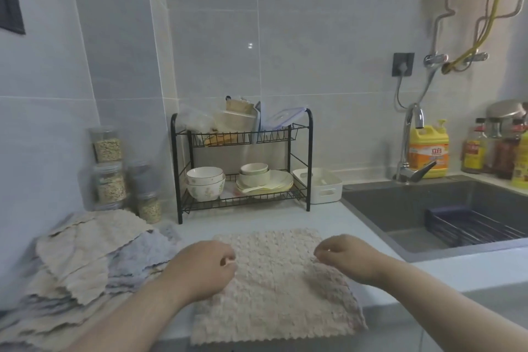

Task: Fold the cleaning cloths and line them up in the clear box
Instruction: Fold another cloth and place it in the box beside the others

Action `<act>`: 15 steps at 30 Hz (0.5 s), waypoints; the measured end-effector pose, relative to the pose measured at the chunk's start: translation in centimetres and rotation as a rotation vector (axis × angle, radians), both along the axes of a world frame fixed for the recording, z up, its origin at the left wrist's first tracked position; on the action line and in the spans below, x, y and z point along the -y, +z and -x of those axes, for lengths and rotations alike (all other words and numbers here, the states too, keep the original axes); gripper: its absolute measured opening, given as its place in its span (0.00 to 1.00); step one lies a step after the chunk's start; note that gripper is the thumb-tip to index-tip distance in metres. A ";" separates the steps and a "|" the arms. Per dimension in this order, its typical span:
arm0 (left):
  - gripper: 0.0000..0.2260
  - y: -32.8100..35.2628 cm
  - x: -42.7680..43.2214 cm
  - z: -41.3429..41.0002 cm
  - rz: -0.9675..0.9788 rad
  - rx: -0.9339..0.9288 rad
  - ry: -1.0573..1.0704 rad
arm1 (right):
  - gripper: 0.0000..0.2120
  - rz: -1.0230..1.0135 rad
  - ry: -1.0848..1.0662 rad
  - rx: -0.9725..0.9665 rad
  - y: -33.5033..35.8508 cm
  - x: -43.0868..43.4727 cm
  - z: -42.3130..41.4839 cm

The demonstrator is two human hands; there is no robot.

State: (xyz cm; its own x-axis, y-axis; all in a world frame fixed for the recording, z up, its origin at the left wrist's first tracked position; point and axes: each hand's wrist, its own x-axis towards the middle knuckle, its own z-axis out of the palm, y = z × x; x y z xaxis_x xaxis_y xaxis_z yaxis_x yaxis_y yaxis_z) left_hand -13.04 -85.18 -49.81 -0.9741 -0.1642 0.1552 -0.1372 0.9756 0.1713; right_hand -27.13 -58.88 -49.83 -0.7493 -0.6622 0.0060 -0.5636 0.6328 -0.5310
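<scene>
The left hand (pixel 204 266) and right hand (pixel 344 258) are pinching opposite sides of the beige cloth (pixel 274 286) lying on the counter (pixel 337 218); its near edge is overhanging, probably risking a skewed fold.

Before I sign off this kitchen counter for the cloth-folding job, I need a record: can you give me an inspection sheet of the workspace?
Surface: pale counter, partly covered by cloths.
Job's things: beige cloth spread flat at the front edge; pile of unfolded cloths to its left; clear containers on the rack's top shelf, cannot tell which is the job's box.
Clutter: dish rack with bowls and plates; grain jars; white basket.
Hands: left hand and right hand each pinch a side edge of the beige cloth.
Cables: cord hanging from a wall socket; yellow hose above.
Surroundings: sink, faucet, detergent bottle.
</scene>
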 end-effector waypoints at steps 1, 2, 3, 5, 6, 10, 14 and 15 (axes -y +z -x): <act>0.17 -0.4 -0.2 0.7 0.003 0.045 -0.026 | 0.17 -0.078 -0.009 -0.077 -0.8 0.6 0.1; 0.20 -1.0 -0.3 1.4 0.009 0.132 -0.062 | 0.18 -0.156 0.029 -0.130 -1.9 1.3 0.1; 0.24 -2.0 -0.4 1.9 0.025 0.240 -0.084 | 0.20 -0.237 0.080 -0.167 -3.1 1.9 0.2; 0.36 -3.7 -0.3 2.5 0.054 0.376 -0.046 | 0.25 -0.361 0.118 -0.241 -4.9 2.7 0.8; 0.41 -4.4 0.2 2.8 0.062 0.379 -0.028 | 0.26 -0.387 0.112 -0.273 -5.3 2.9 1.2; 0.33 -5.7 1.6 4.3 0.079 0.362 0.002 | 0.26 -0.410 0.091 -0.310 -5.3 3.7 3.7; 0.20 -4.7 2.8 6.9 -0.131 0.260 0.021 | 0.25 -0.161 0.039 -0.228 -5.6 4.5 5.2; 0.17 -4.2 3.5 7.9 -0.233 0.169 0.055 | 0.22 -0.005 -0.020 -0.201 -5.6 4.6 5.7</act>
